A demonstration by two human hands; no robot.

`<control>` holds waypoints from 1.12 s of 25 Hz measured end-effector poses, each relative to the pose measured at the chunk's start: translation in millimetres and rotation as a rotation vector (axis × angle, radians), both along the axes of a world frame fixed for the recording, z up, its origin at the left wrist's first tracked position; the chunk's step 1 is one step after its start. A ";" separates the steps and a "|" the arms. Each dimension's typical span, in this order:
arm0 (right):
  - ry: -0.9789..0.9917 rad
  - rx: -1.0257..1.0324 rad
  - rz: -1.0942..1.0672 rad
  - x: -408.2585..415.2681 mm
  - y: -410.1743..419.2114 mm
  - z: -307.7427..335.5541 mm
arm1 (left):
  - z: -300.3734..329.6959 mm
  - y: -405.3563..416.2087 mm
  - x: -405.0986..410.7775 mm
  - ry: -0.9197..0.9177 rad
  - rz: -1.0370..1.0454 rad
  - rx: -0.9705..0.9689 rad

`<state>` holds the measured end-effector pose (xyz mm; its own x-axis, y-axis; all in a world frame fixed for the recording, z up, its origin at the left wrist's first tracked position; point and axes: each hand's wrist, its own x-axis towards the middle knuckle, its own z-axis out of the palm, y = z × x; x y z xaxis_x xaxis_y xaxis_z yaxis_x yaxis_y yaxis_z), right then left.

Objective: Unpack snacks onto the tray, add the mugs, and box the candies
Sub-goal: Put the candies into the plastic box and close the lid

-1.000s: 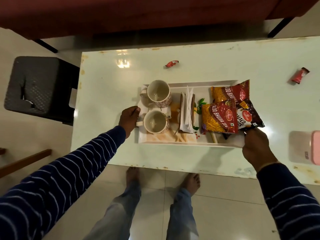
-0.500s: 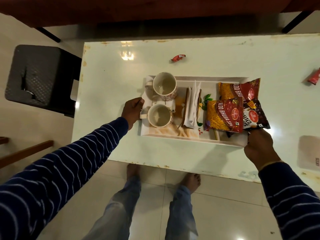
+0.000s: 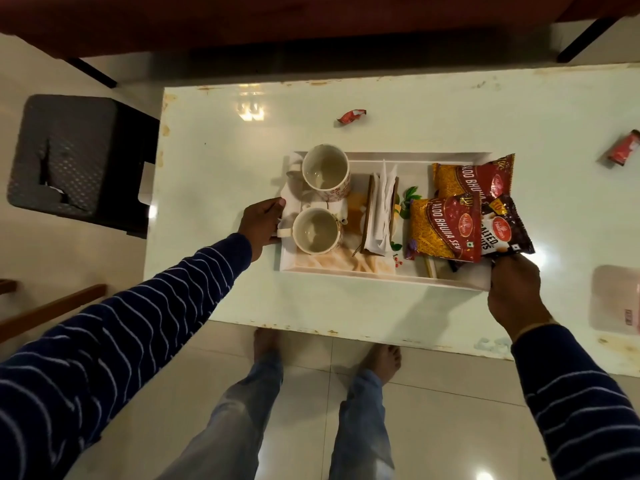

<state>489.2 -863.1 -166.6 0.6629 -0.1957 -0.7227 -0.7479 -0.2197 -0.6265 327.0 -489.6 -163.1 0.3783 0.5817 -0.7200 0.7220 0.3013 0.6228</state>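
Currently left hand (image 3: 260,221) fingers curled on white tray (image 3: 381,274) left rim beside two mugs (image 3: 316,230); right hand (image 3: 516,294) fingers clamp near-right corner. Uneven lift risks: mugs slide, overhanging snack packets (image 3: 446,230) spill. Candies (image 3: 350,116) loose on tabletop (image 3: 214,140), unboxed.

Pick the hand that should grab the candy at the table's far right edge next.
Right. The right hand grips the tray at its right end, on the side of that candy. The left hand holds the tray's opposite end, far across the table.
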 end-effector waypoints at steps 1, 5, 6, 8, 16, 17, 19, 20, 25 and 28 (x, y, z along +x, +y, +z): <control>-0.012 0.001 0.020 -2.4 -1.8 0.4 | 0.8 0.8 -2.2 0.004 0.034 -0.016; -0.088 -0.017 0.078 -16.2 -27.3 10.2 | 11.7 -9.3 -15.7 -0.005 0.219 -0.067; -0.096 -0.022 0.063 -18.5 -37.6 14.3 | 16.6 -13.7 -21.2 0.007 0.233 -0.055; -0.108 -0.009 0.034 -18.2 -59.4 25.0 | 29.6 -20.2 -28.6 0.037 0.227 -0.003; -0.204 -0.090 -0.091 20.6 -152.1 83.2 | 123.8 -76.4 29.6 -0.149 -0.143 0.845; -0.205 -0.115 -0.087 21.9 -160.9 87.0 | 130.8 -93.2 40.4 -0.233 -0.141 0.816; -0.217 -0.190 -0.039 26.6 -177.7 92.5 | 135.6 -137.2 66.9 -0.335 -0.165 0.710; -0.223 -0.252 -0.007 26.6 -184.2 93.3 | 135.9 -161.7 78.5 -0.382 -0.203 0.657; -0.332 -0.569 0.296 27.6 -203.2 88.3 | 121.5 -293.4 117.4 -0.651 -0.529 0.442; -0.334 -0.698 0.489 29.1 -206.8 74.5 | 93.3 -361.4 131.5 -0.577 -0.844 0.212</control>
<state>518.3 -1069.9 -92.1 0.9402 -0.1583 -0.3016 -0.2753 -0.8744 -0.3995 458.4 -851.0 -69.8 0.9747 0.0615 -0.2148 0.2232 -0.3185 0.9213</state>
